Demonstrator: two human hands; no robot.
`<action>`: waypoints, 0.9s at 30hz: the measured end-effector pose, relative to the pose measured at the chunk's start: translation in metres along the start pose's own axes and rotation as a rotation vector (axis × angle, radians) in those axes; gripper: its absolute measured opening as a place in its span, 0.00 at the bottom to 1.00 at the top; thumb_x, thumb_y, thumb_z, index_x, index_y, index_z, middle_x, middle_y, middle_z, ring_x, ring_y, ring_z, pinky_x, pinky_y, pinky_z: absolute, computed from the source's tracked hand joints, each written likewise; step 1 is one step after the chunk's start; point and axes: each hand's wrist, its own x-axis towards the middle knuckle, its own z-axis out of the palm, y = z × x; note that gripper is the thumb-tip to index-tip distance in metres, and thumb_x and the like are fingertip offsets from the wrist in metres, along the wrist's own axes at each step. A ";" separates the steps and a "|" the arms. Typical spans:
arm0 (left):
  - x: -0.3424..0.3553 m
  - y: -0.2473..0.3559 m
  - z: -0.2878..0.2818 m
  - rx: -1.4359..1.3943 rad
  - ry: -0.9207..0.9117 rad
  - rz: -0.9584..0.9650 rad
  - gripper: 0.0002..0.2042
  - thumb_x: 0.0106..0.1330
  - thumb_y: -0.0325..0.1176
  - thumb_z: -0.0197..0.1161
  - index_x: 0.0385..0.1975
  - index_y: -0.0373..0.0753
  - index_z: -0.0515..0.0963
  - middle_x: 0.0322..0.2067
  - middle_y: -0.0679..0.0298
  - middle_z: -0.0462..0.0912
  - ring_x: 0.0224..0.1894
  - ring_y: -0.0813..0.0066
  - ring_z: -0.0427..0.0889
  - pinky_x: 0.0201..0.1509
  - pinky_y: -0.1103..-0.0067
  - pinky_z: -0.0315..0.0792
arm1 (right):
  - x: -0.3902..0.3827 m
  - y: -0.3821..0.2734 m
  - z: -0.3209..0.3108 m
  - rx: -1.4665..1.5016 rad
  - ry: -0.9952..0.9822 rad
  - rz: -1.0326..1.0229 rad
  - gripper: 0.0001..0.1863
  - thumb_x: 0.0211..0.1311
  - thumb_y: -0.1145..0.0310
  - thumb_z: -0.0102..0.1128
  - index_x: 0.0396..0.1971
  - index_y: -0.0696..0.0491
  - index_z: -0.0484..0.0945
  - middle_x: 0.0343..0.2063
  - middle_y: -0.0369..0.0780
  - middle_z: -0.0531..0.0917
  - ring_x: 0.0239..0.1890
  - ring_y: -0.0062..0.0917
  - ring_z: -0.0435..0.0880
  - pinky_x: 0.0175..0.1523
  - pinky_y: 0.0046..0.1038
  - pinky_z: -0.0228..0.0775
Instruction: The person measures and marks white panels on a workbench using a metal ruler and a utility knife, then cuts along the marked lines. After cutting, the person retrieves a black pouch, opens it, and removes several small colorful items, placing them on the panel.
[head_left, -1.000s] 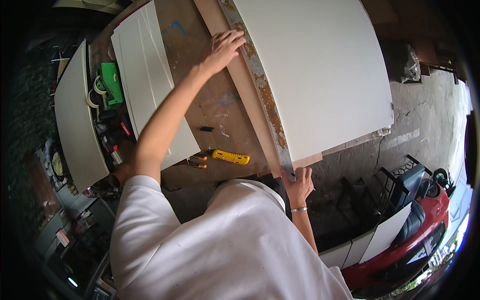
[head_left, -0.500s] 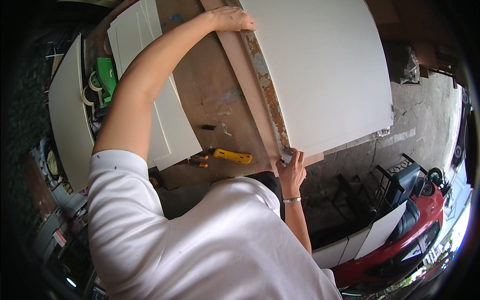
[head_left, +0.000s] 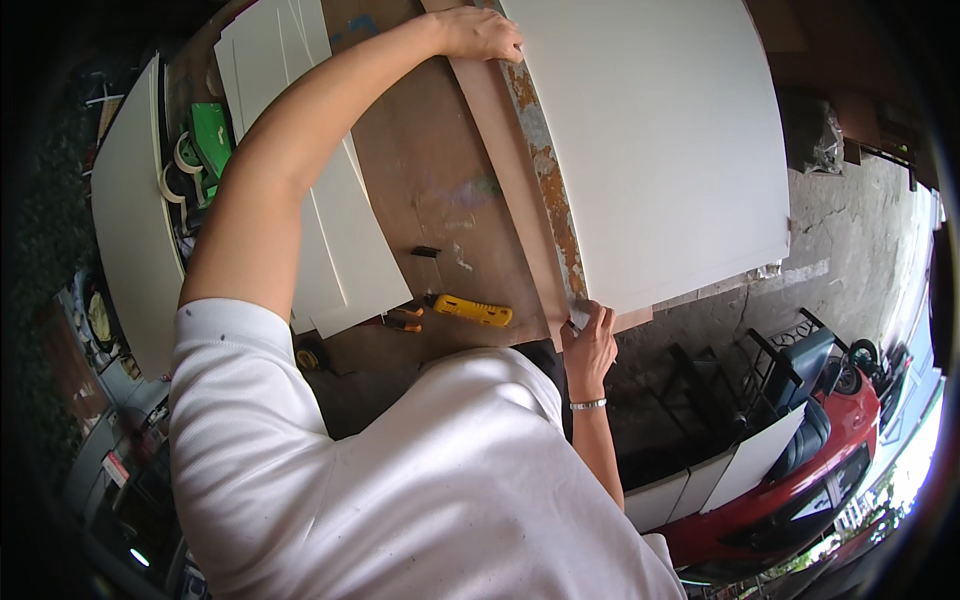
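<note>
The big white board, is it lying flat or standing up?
Lying flat. The big white board rests on the workbench, and the left hand presses at its far edge while the right hand grips its near corner.

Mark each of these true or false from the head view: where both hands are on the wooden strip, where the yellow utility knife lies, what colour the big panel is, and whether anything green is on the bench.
1. The left hand rests on the far end of the long brown wooden strip. True.
2. The right hand grips the yellow utility knife. False: the knife lies loose on the brown workbench; that hand is at the strip's near end.
3. The large flat panel is white. True.
4. The panel lies left of the strip. False: it lies right of it.
5. A green object sits at the bench's left side. True.
</note>
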 end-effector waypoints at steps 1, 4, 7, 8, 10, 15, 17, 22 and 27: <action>0.000 -0.001 0.002 -0.023 -0.010 -0.029 0.08 0.58 0.25 0.65 0.36 0.41 0.80 0.43 0.65 0.80 0.50 0.67 0.82 0.51 0.73 0.84 | 0.001 0.000 0.000 0.001 0.004 -0.021 0.29 0.47 0.69 0.73 0.51 0.54 0.71 0.43 0.46 0.76 0.34 0.45 0.83 0.36 0.41 0.78; 0.001 -0.004 0.005 -0.005 0.039 0.075 0.02 0.62 0.30 0.63 0.31 0.41 0.79 0.37 0.60 0.82 0.44 0.63 0.85 0.46 0.70 0.81 | 0.002 0.001 0.001 0.013 -0.031 -0.004 0.29 0.46 0.69 0.73 0.49 0.55 0.71 0.43 0.46 0.76 0.35 0.46 0.83 0.37 0.42 0.78; 0.002 -0.006 0.006 -0.006 0.165 0.167 0.05 0.59 0.30 0.59 0.23 0.40 0.72 0.28 0.59 0.79 0.36 0.61 0.85 0.37 0.68 0.80 | 0.003 0.000 0.003 0.004 -0.052 0.032 0.28 0.46 0.69 0.73 0.48 0.54 0.71 0.44 0.46 0.76 0.37 0.46 0.83 0.37 0.43 0.78; 0.002 -0.007 0.006 -0.011 0.161 0.161 0.05 0.60 0.30 0.59 0.23 0.41 0.73 0.29 0.59 0.79 0.36 0.61 0.86 0.37 0.68 0.80 | 0.003 0.000 0.004 0.000 -0.055 0.041 0.28 0.46 0.69 0.73 0.48 0.54 0.71 0.44 0.46 0.76 0.37 0.47 0.83 0.37 0.43 0.78; 0.003 -0.007 0.007 -0.024 0.163 0.159 0.05 0.60 0.30 0.59 0.23 0.41 0.73 0.29 0.59 0.80 0.36 0.61 0.86 0.37 0.68 0.80 | 0.003 -0.001 0.004 0.003 -0.049 0.043 0.28 0.46 0.69 0.73 0.48 0.54 0.71 0.44 0.46 0.76 0.37 0.47 0.83 0.37 0.43 0.78; 0.004 -0.007 0.008 -0.039 0.194 0.181 0.05 0.60 0.30 0.59 0.22 0.40 0.74 0.30 0.59 0.81 0.36 0.61 0.86 0.36 0.69 0.80 | 0.002 0.000 0.004 0.014 -0.055 0.030 0.28 0.46 0.69 0.73 0.48 0.55 0.71 0.44 0.47 0.75 0.37 0.47 0.83 0.38 0.43 0.78; 0.004 -0.007 0.008 -0.018 0.168 0.153 0.06 0.60 0.29 0.60 0.22 0.40 0.74 0.30 0.59 0.81 0.35 0.61 0.86 0.36 0.69 0.80 | 0.002 0.000 0.004 0.020 -0.056 0.015 0.28 0.46 0.69 0.73 0.48 0.55 0.71 0.44 0.47 0.75 0.37 0.47 0.83 0.38 0.43 0.78; 0.005 -0.007 0.007 -0.005 0.133 0.122 0.06 0.58 0.27 0.60 0.21 0.39 0.74 0.29 0.58 0.82 0.34 0.61 0.86 0.35 0.69 0.80 | 0.003 -0.001 0.005 0.024 -0.065 0.029 0.28 0.46 0.70 0.73 0.48 0.56 0.70 0.45 0.48 0.74 0.38 0.48 0.83 0.39 0.44 0.78; 0.006 -0.008 0.012 -0.040 0.211 0.146 0.06 0.59 0.26 0.60 0.21 0.37 0.74 0.29 0.57 0.82 0.33 0.62 0.86 0.35 0.69 0.80 | 0.002 0.000 0.004 0.015 -0.075 0.026 0.28 0.47 0.71 0.73 0.49 0.56 0.70 0.45 0.48 0.74 0.38 0.49 0.83 0.39 0.45 0.78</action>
